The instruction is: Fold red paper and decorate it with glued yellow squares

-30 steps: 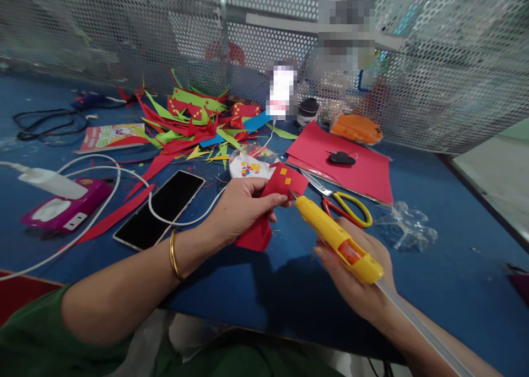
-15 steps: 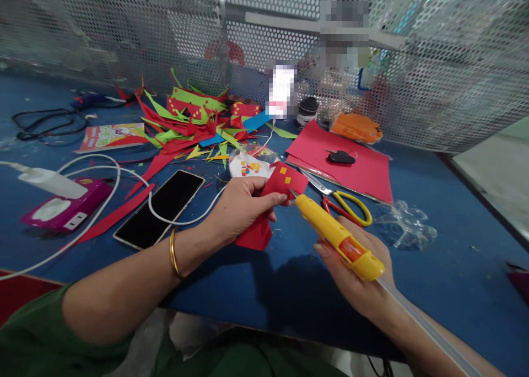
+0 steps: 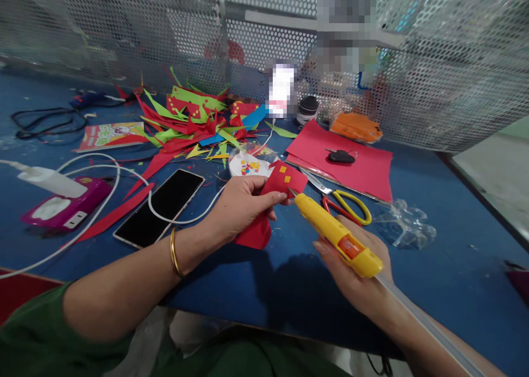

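Note:
Between thumb and fingers, my left hand (image 3: 243, 203) pinches a piece of red paper (image 3: 294, 179) with small yellow squares on it. The paper's lower part hangs below the hand. My right hand (image 3: 363, 258) is closed round a yellow glue gun (image 3: 326, 225) with an orange inset, and a long translucent glue stick (image 3: 430, 322) runs out of its back. The metal tip of the gun is at the paper's lower edge, close to my left thumb; whether it touches, I cannot tell. Scissors (image 3: 351, 206) with red and yellow handles lie just beyond my right hand.
Paper scraps (image 3: 194, 123) in red, green and blue are heaped at the back. A phone (image 3: 161, 209) lies left, near a purple power strip (image 3: 68, 203) and a looping white cable. Red sheets (image 3: 363, 173), an orange packet (image 3: 356, 128) and clear plastic (image 3: 407, 225) sit right. Perforated metal stands behind.
Almost nothing differs. The glue gun and my right hand have shifted very slightly up and left, and the red paper stays in my left hand.

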Demonstrator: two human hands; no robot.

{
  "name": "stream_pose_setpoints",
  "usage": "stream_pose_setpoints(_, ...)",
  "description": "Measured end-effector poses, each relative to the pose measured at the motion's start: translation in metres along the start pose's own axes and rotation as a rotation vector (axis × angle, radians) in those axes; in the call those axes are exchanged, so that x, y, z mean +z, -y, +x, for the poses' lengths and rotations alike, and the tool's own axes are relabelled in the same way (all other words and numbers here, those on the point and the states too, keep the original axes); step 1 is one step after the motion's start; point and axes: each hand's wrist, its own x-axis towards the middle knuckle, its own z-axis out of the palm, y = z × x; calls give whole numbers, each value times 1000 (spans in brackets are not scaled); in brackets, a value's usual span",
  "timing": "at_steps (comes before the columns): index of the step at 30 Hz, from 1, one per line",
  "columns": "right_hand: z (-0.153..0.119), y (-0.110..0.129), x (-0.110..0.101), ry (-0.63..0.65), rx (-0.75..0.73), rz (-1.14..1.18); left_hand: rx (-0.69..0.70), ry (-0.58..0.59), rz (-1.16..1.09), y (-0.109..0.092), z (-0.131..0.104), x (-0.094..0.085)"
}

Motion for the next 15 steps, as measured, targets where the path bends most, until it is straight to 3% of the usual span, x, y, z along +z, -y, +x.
stream_pose_setpoints(15, 1, 1, 0, 19, 37, 13, 3, -1, -5, 0, -1, 0)
